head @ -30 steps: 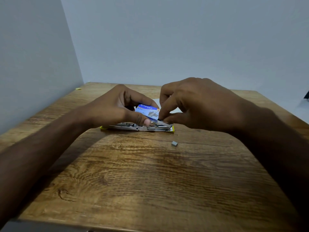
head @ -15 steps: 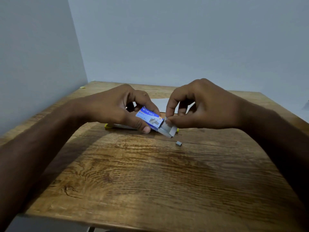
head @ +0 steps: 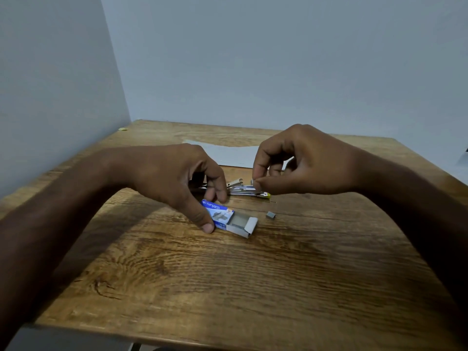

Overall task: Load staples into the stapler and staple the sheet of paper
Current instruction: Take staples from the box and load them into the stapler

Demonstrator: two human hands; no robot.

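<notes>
A small blue staple box (head: 219, 214) lies on the wooden table (head: 228, 287) with its white inner tray (head: 241, 224) slid out to the right, grey staples showing inside. My left hand (head: 182, 178) holds the box's blue sleeve between thumb and fingers. My right hand (head: 301, 162) hovers above the stapler, thumb and forefinger pinched on a small strip of staples (head: 254, 182). The stapler (head: 243, 190) lies opened flat behind the box, metal with a yellow tip. A white sheet of paper (head: 228, 154) lies farther back, partly hidden by both hands.
A small loose block of staples (head: 270, 215) rests on the table right of the box. A tiny yellowish scrap (head: 123, 128) sits at the far left corner. Walls close the table at the back and left.
The staple box came down onto the table with its tray slid open. My right hand lifted away from the tray and now pinches a staple strip above the stapler.
</notes>
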